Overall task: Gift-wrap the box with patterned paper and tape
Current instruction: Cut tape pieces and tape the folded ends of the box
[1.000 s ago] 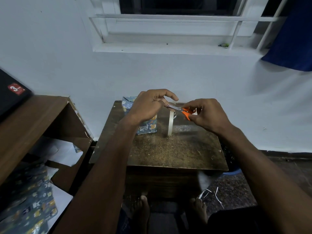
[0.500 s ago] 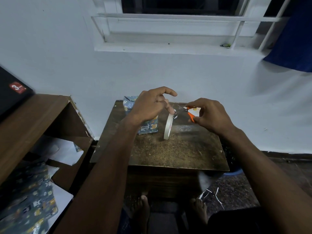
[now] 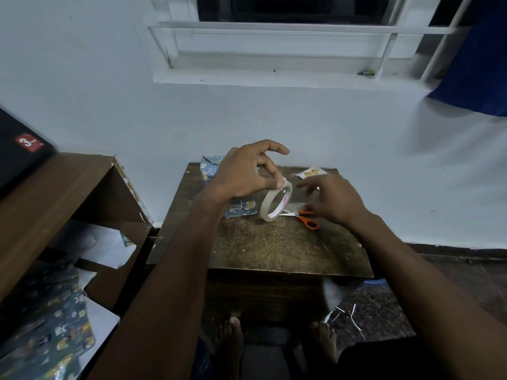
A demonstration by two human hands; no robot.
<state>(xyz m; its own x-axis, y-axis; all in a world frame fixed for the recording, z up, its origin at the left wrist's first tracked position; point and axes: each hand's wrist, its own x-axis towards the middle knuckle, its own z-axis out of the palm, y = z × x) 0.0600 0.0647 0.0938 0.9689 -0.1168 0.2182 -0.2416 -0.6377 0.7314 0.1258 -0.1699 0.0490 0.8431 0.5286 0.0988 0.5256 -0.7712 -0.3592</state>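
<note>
The box, wrapped in blue paper with small animal prints, stands at the back left of the small wooden table, mostly behind my left hand. That hand pinches a short strip of clear tape between thumb and fingertip, right at the top of the tape roll. The roll stands tilted on its edge on the table. Whether the strip is free of the roll I cannot tell. Orange-handled scissors lie flat to the right of the roll. My right hand hovers blurred just over them, fingers spread, holding nothing.
A small packet with yellow dots lies at the table's back right. To the left is a wooden shelf with loose patterned wrapping paper, white sheets and a black box. Paper scraps lie on the floor by my feet.
My right hand has laid the scissors down on the table and let them go. The tape roll has tipped over to the right. My left hand still pinches the tape end.
</note>
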